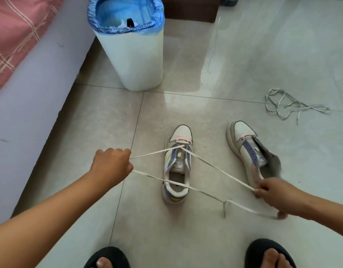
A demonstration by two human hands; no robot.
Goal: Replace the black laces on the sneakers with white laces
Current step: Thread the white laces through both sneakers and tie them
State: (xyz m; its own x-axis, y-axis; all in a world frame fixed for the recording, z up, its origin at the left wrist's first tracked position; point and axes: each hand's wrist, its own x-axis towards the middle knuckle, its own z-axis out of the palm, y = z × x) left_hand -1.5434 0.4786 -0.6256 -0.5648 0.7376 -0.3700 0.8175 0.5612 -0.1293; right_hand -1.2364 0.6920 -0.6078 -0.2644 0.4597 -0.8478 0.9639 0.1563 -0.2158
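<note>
Step in hand: lacing the left sneaker (pixel 178 163) with a white lace (pixel 215 167); only the lowest eyelets appear threaded.
Advice: draw both ends to even length, lace flat, before crossing to the next eyelets.
Left hand (pixel 112 163): fisted round one lace run, pulled out to the left.
Right hand (pixel 271 192): pinching the other run, beside the unlaced sneaker (pixel 250 149).
Location: both sneakers on the floor (pixel 205 238); spare white lace (pixel 288 105) well apart.

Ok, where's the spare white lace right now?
In the head view, the spare white lace lies in a loose tangle on the floor tiles at far right, beyond the unlaced sneaker, touched by neither hand.
</note>
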